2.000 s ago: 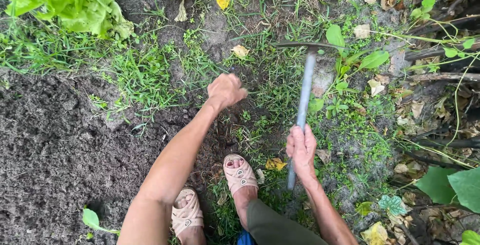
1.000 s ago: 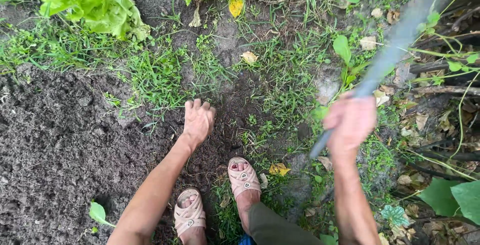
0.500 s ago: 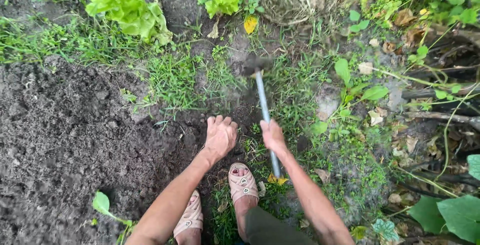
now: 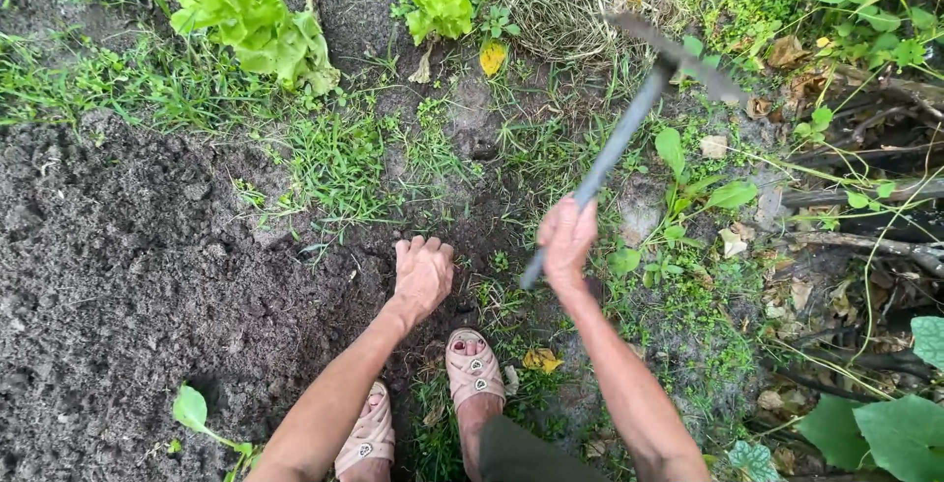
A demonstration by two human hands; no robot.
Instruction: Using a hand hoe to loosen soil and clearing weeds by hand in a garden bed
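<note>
My right hand grips the lower end of a short hoe with a grey metal handle. Its dark blade is raised and blurred above the grass at upper right. My left hand hangs low over the ground with fingers loosely curled, holding nothing, at the edge of the dark tilled soil. A patch of grass and weeds lies just beyond it. My two feet in pink sandals stand below the hands.
Light green leafy plants grow at the top left and another at top centre. Dry sticks and branches lie at the right among broad-leaved weeds. A small seedling stands in the soil at lower left.
The hoe has swung up from the ground near my feet to a raised position at upper right. My left hand has stayed low over the soil edge.
</note>
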